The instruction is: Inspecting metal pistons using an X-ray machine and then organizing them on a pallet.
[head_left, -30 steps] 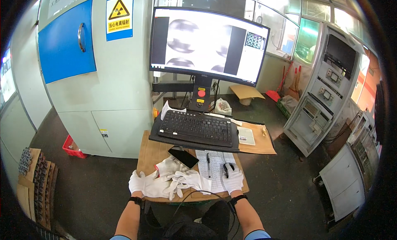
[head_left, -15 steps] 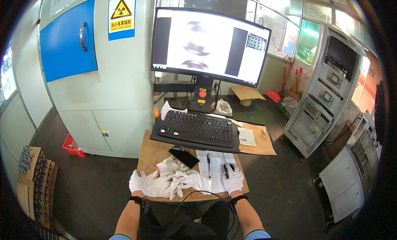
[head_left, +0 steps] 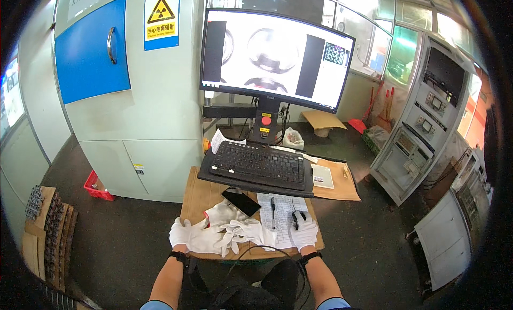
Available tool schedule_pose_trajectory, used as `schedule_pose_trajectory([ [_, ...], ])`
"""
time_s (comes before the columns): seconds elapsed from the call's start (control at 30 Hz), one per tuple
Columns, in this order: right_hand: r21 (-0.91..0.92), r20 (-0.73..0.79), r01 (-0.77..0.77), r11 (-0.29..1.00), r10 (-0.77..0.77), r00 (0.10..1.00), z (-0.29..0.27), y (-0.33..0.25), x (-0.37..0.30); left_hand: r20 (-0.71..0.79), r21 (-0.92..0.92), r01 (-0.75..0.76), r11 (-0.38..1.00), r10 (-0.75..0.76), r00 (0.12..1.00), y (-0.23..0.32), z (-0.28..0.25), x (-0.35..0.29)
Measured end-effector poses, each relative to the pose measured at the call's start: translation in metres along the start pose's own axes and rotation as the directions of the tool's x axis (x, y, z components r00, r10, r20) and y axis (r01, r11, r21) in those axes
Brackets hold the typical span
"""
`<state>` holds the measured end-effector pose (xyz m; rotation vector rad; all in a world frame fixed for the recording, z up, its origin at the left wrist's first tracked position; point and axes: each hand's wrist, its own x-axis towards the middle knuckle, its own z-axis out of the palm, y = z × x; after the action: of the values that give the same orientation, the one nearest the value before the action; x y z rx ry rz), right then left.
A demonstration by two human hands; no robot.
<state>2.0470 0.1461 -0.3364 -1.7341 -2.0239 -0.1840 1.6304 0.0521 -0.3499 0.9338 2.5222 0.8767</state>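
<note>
My right hand (head_left: pixel 304 233), in a white glove, rests over a black computer mouse (head_left: pixel 299 217) with its fingers around it. The mouse sits on a printed sheet (head_left: pixel 283 232), beside a black pen (head_left: pixel 273 214). My left hand (head_left: pixel 180 233), also gloved in white, is at the left edge of the small brown table (head_left: pixel 193 203), touching or beside a pile of loose white gloves (head_left: pixel 246 232); its fingertips do not show clearly. A dark phone (head_left: pixel 241 201) lies behind the gloves. Above stands a monitor (head_left: pixel 272 53) showing grey rounded shapes.
A black keyboard (head_left: pixel 259 163) sits on a raised tray, a white dish (head_left: pixel 323 177) to its right. A large pale cabinet (head_left: pixel 160 96) with a blue door (head_left: pixel 93 53) rises at left. Stacked metal parts (head_left: pixel 51 230) and a red crate (head_left: pixel 97 187) are on the left; a grey equipment rack (head_left: pixel 417 123) stands right.
The picture on the monitor has changed: the grey round shape has shifted right and another shows at its left. Both hands stay in place; the whole view has shifted slightly.
</note>
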Motion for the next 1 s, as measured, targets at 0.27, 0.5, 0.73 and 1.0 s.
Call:
schedule_pose_trajectory([
  [0.27,-0.011,-0.043,0.032,0.999,-0.032,0.999,0.002,0.002,0.001,0.01,-0.007,0.011,1.0,-0.011,1.0,-0.002,0.004,0.006],
  [0.5,0.042,-0.077,0.046,0.998,-0.043,0.996,-0.003,-0.005,0.001,0.03,-0.006,0.016,1.0,-0.016,0.999,-0.005,0.002,0.007],
  [0.73,0.017,-0.088,0.058,0.998,-0.056,0.995,-0.004,-0.003,-0.003,0.021,0.008,0.019,1.0,-0.019,1.0,-0.001,-0.001,0.001],
  [1.0,-0.016,-0.095,0.053,0.998,-0.054,0.994,0.002,0.006,0.002,0.016,0.026,-0.024,0.999,0.023,1.0,0.001,0.008,0.004],
])
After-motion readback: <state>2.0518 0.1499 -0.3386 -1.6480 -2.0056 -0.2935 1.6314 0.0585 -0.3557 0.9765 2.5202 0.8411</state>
